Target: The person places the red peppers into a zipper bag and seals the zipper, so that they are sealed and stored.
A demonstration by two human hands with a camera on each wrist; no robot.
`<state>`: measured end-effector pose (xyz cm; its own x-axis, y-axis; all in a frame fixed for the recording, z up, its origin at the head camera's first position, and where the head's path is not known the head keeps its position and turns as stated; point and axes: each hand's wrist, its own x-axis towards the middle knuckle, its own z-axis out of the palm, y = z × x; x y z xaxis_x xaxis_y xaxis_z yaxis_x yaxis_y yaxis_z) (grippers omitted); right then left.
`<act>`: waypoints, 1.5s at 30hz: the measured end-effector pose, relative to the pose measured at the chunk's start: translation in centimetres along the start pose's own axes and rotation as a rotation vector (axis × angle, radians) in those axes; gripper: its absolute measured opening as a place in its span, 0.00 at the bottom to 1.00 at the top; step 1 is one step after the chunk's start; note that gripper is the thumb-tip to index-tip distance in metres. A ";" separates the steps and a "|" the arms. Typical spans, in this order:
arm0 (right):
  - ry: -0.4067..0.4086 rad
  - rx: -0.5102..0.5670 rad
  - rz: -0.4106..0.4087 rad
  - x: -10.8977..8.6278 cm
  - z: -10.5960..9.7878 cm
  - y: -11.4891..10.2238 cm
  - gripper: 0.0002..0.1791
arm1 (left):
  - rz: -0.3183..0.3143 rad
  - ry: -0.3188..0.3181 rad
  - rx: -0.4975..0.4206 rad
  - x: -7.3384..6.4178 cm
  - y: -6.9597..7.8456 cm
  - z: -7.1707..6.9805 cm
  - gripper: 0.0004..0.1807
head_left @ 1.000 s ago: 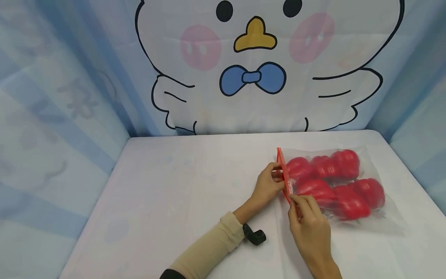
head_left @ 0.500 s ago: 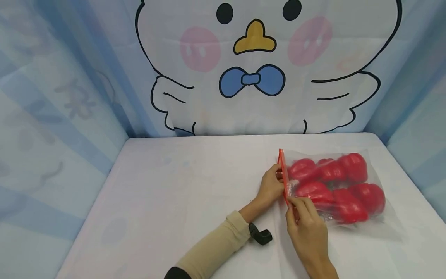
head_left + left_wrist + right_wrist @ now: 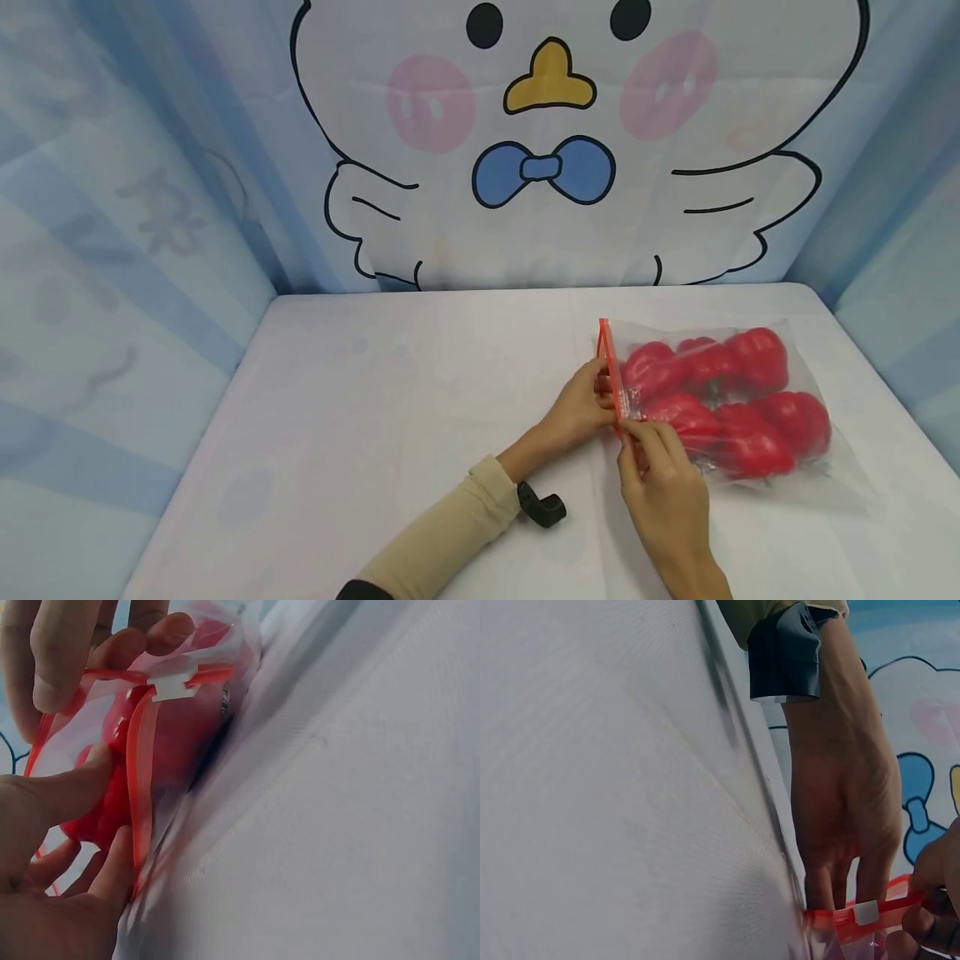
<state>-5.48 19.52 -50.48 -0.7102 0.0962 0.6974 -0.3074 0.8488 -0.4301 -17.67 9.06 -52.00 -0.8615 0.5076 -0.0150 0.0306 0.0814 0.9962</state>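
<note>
A clear zip bag (image 3: 795, 367) with a red zip strip lies on the right of the table, its mouth facing left. Several red bell peppers (image 3: 757, 442) fill it. In the left wrist view the red strips stand apart, with a white slider (image 3: 175, 686) on one of them. My left hand (image 3: 577, 408) reaches to this mouth; its thumb and fingers (image 3: 116, 859) are extended and spread between the strips. Nearer to me, my right hand (image 3: 667, 492) pinches the corner of the strip, close to the slider. The right fingertips are partly hidden by the bag.
A white-covered table (image 3: 360, 450) spreads out to the left of the bag. Behind it hangs a curtain (image 3: 540, 233) with a cartoon character, and blue curtains close both sides. A black wrist camera (image 3: 543, 507) sits by the left sleeve.
The bag and both hands shift only slightly. My left hand has drawn back a little towards me along the mouth, and its forearm sits slightly further left than half a second ago.
</note>
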 end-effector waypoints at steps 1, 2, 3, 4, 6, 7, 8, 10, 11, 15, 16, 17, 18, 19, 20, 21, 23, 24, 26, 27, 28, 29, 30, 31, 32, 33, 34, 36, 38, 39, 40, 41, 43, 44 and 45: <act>0.000 0.002 0.000 0.0 0.0 0.0 0.16 | 0.003 -0.015 -0.002 -0.1 0.0 0.0 0.39; 0.002 0.003 0.000 0.1 0.0 0.0 0.16 | 0.008 -0.025 -0.001 -0.1 -0.1 0.0 0.39; 0.003 0.002 -0.001 0.1 0.0 0.0 0.16 | 0.017 -0.027 0.000 -0.1 -0.2 0.1 0.39; 0.005 0.002 -0.003 0.1 -0.1 0.0 0.16 | 0.026 -0.024 0.003 0.0 -0.2 0.2 0.38; 0.010 0.002 -0.004 0.2 -0.1 0.0 0.16 | 0.044 -0.003 0.020 0.1 -0.3 0.5 0.37; 0.011 0.005 -0.001 0.2 -0.1 0.0 0.16 | 0.053 0.014 0.035 0.1 -0.3 0.7 0.36; 0.013 0.005 0.000 0.2 -0.1 -0.1 0.15 | 0.059 0.031 0.050 0.2 -0.3 0.8 0.35; 0.013 0.012 0.007 0.2 -0.1 -0.1 0.15 | 0.066 0.063 0.080 0.2 -0.3 1.0 0.34; 0.009 0.018 0.013 0.2 -0.1 -0.1 0.15 | 0.063 0.076 0.094 0.2 -0.3 1.0 0.34; -0.001 0.017 0.012 0.1 -0.1 -0.2 0.15 | 0.045 0.081 0.130 0.0 -0.1 0.7 0.35; -0.006 0.016 0.012 0.0 -0.1 -0.1 0.16 | 0.038 0.077 0.135 0.0 -0.1 0.5 0.35; -0.010 0.008 0.009 0.0 0.0 -0.1 0.16 | 0.034 0.077 0.145 -0.1 -0.1 0.3 0.34; -0.015 0.002 0.008 0.0 0.0 -0.1 0.16 | 0.029 0.079 0.158 -0.2 -0.1 0.1 0.33; -0.023 -0.006 0.011 -0.1 0.0 -0.1 0.17 | 0.025 0.083 0.171 -0.2 -0.1 -0.1 0.31; -0.032 -0.013 0.014 -0.1 0.0 -0.2 0.17 | 0.021 0.090 0.187 -0.3 -0.1 -0.3 0.29; -0.042 -0.022 0.018 -0.1 -0.1 -0.2 0.17 | 0.018 0.100 0.197 -0.3 -0.1 -0.5 0.27; -0.067 -0.042 0.033 0.0 -0.2 -0.3 0.17 | 0.016 0.128 0.213 -0.4 -0.1 -1.0 0.22; -0.083 -0.050 0.040 0.0 -0.2 -0.3 0.17 | 0.012 0.142 0.203 -0.4 -0.1 -1.2 0.20; -0.110 -0.071 0.048 0.1 -0.4 -0.4 0.17 | 0.022 0.173 0.194 -0.4 -0.1 -1.6 0.17; -0.122 -0.078 0.051 0.1 -0.4 -0.4 0.17 | 0.025 0.191 0.189 -0.3 -0.1 -1.7 0.16; -0.133 -0.084 0.053 0.2 -0.4 -0.4 0.17 | 0.030 0.210 0.185 -0.2 -0.1 -1.8 0.15; -0.142 -0.089 0.055 0.2 -0.4 -0.5 0.16 | 0.034 0.227 0.187 -0.1 -0.1 -2.0 0.15; -0.149 -0.094 0.057 0.2 -0.3 -0.4 0.16 | 0.036 0.245 0.196 0.0 -0.1 -2.0 0.14; -0.153 -0.097 0.058 0.2 -0.3 -0.4 0.15 | 0.040 0.260 0.218 0.1 -0.1 -2.1 0.14; -0.160 -0.099 0.062 0.2 -0.3 -0.4 0.15 | 0.040 0.272 0.237 0.1 -0.1 -2.2 0.15; -0.168 -0.101 0.068 0.2 -0.2 -0.4 0.15 | 0.041 0.279 0.256 0.2 -0.1 -2.2 0.15; -0.177 -0.104 0.075 0.2 -0.2 -0.4 0.15 | 0.044 0.282 0.279 0.2 0.0 -2.3 0.16; -0.197 -0.111 0.092 0.2 -0.2 -0.3 0.14 | 0.045 0.279 0.322 0.2 0.1 -2.3 0.19; -0.222 -0.116 0.110 0.2 -0.3 -0.2 0.13 | 0.040 0.271 0.354 0.2 0.3 -2.2 0.22; -0.235 -0.118 0.120 0.2 -0.3 -0.2 0.13 | 0.033 0.268 0.365 0.2 0.4 -2.1 0.23; -0.247 -0.121 0.130 0.2 -0.3 -0.2 0.13 | 0.022 0.265 0.374 0.3 0.5 -2.1 0.25; -0.259 -0.122 0.139 0.2 -0.3 -0.2 0.13 | 0.011 0.262 0.378 0.3 0.6 -2.0 0.26; -0.280 -0.123 0.155 0.2 -0.4 -0.2 0.12 | -0.011 0.262 0.389 0.5 0.7 -1.9 0.28; -0.288 -0.124 0.161 0.2 -0.4 -0.3 0.12 | -0.021 0.262 0.393 0.6 0.8 -1.8 0.29; -0.297 -0.125 0.167 0.2 -0.4 -0.3 0.12 | -0.030 0.268 0.399 0.8 0.9 -1.7 0.29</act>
<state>-5.25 19.50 -50.00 -0.9026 0.0991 0.4190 -0.1052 0.8929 -0.4377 -19.16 8.05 -50.98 -0.9635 0.2657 0.0316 0.1510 0.4423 0.8841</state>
